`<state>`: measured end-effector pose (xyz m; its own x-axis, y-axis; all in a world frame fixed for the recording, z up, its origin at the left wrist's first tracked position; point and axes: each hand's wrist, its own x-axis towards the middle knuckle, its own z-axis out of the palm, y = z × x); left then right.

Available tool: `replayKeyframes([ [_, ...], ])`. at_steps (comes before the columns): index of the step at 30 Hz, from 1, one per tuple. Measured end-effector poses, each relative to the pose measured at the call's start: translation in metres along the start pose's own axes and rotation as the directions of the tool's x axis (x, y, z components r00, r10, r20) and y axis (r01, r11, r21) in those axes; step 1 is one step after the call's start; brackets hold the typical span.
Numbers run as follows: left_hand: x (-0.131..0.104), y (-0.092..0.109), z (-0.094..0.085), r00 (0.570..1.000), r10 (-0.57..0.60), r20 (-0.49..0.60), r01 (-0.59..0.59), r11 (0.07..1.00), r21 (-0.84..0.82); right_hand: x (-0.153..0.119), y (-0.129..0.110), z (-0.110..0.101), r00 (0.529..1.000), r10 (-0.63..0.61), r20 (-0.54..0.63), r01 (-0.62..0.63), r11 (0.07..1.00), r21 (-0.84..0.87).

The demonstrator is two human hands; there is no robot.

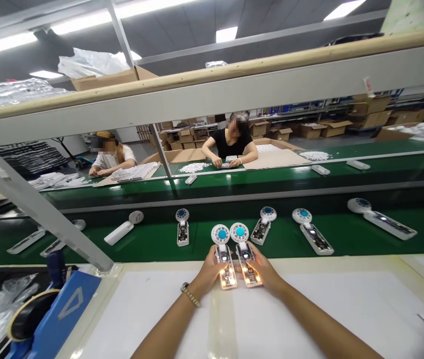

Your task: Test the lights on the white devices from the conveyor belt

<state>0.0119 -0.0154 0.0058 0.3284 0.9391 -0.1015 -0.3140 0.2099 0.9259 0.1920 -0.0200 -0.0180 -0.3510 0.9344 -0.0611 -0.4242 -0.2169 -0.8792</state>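
Observation:
My left hand (212,268) is closed around one small handheld fan (226,271), thumb on its front. My right hand (263,271) grips a second handheld fan (248,269) in the same way. Both fans have a round white head with a blue centre and a clear-fronted handle with a circuit board showing. Warm yellow lights glow in the lower part of each handle. They are held side by side, heads almost touching, above the white worktop (159,319). A bracelet (190,295) circles my left wrist.
More fans, such as one at the right (314,233), lie on the green conveyor belt (212,249) beyond the worktop. A slanted metal post (47,214) and a blue tape dispenser (62,314) stand at left. Two people work across at a second belt (140,187).

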Motion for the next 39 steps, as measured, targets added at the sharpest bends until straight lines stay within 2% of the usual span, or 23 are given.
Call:
replayKeyframes([
  [7, -0.001, 0.003, 0.005, 0.999, 0.013, 0.038, -0.016, 0.998, 0.059, 0.007, 0.011, -0.011, 0.990, -0.139, -0.028, 0.135, 0.984, -0.118],
  [13, 0.000, 0.001, 0.005, 0.999, 0.029, 0.043, -0.034, 0.992, 0.118, 0.005, 0.007, -0.007, 0.989, -0.144, -0.044, 0.137, 0.982, -0.128],
  [18, -0.001, -0.001, 0.003, 0.998, 0.039, 0.051, -0.045, 0.992, 0.120, 0.003, 0.004, -0.002, 0.995, -0.082, -0.065, 0.075, 0.993, -0.093],
  [30, 0.001, -0.007, -0.001, 0.998, 0.043, 0.049, -0.048, 0.994, 0.099, 0.005, 0.007, -0.003, 0.985, -0.161, -0.067, 0.149, 0.976, -0.159],
  [39, 0.003, -0.010, -0.003, 0.999, 0.029, 0.030, -0.031, 0.995, 0.091, 0.006, 0.010, -0.005, 0.988, -0.147, -0.056, 0.137, 0.979, -0.153],
])
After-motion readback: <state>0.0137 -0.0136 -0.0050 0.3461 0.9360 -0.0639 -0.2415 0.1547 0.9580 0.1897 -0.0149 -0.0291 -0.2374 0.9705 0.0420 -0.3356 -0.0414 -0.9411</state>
